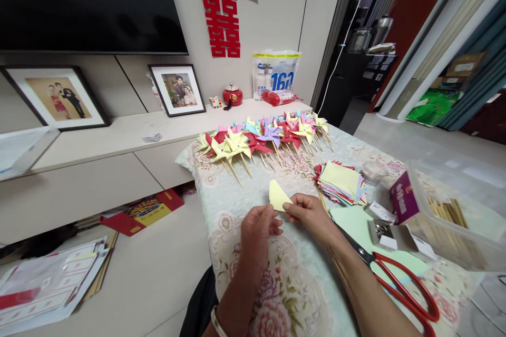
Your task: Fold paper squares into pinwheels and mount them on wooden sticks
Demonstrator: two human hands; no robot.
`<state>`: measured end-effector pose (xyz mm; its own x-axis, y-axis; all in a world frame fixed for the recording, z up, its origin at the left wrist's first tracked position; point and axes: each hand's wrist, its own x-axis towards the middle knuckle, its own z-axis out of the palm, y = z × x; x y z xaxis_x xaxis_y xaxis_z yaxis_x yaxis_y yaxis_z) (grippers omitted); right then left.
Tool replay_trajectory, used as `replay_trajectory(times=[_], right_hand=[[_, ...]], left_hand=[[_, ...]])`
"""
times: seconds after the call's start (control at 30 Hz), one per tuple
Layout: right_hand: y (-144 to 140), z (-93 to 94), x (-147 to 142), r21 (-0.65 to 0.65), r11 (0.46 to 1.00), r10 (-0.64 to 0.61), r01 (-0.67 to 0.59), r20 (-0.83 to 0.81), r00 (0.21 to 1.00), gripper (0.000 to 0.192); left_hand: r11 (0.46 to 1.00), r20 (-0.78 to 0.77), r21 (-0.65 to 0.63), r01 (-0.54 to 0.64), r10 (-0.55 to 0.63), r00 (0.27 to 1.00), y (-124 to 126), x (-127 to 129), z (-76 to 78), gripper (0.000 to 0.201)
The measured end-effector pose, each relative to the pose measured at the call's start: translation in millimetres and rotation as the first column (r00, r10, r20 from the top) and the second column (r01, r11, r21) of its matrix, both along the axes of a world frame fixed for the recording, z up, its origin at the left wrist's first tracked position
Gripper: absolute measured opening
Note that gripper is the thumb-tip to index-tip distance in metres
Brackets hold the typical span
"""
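Note:
A small piece of pale yellow paper (pixel 278 196), folded to a triangle, is pinched at its lower edge between both hands above the flowered tablecloth (pixel 304 279). My left hand (pixel 259 224) holds its lower left corner with thumb and fingertips. On the lower right corner, the thumb and forefinger of my right hand (pixel 306 212) are closed. Beyond the hands lie many finished paper pinwheels (pixel 256 139) on wooden sticks, in yellow, red, purple, pink and blue. A stack of coloured paper squares (pixel 340 181) with a yellow one on top sits right of my hands.
Scissors with red handles (pixel 403 284) lie beside my right forearm, partly over light green paper (pixel 351 221). Nearby are a small open box of metal pieces (pixel 383 231), a round clear container (pixel 373 171) and a plastic bin of wooden sticks (pixel 446 210). A white cabinet (pixel 130 129) stands behind.

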<state>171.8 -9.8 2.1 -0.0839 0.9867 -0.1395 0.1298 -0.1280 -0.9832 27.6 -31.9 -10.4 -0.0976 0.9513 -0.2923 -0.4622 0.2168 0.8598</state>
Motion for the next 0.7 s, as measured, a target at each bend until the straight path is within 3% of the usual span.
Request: replay_trajectory(times=[0.2,0.33,0.47,0.57,0.7], right_hand=[[-2.6,7.3,-1.5,-0.035,0.998,0.046,-0.048,-0.062,0.997,0.034],[-21.0,15.1,-7.6,-0.129,0.992,-0.016,-0.012,-0.216,0.976,0.036],[-62.5,14.1,-16.3,-0.287,0.953,-0.059,-0.093,-0.478,0.876,0.039],[-98.1,5.3,-22.8,-0.406,0.891,-0.078,-0.204,-0.579,0.812,0.04],[-137.2,-7.1,-32.5,-0.508,0.813,-0.134,-0.285,-0.639,0.758,0.038]], left_hand=[[0.999,0.033,0.037,0.038,-0.039,0.999,2.0,-1.0,-1.0,0.028],[0.987,0.124,0.118,0.105,-0.12,0.985,-14.0,-8.5,4.0,0.03],[0.954,0.25,0.186,0.237,-0.279,0.927,-50.4,-23.7,7.4,0.058],[0.948,0.367,0.081,0.307,-0.315,0.876,-75.3,-36.4,7.2,0.08],[0.924,0.347,-0.019,0.381,-0.352,0.869,-94.1,-41.7,7.7,0.092]])
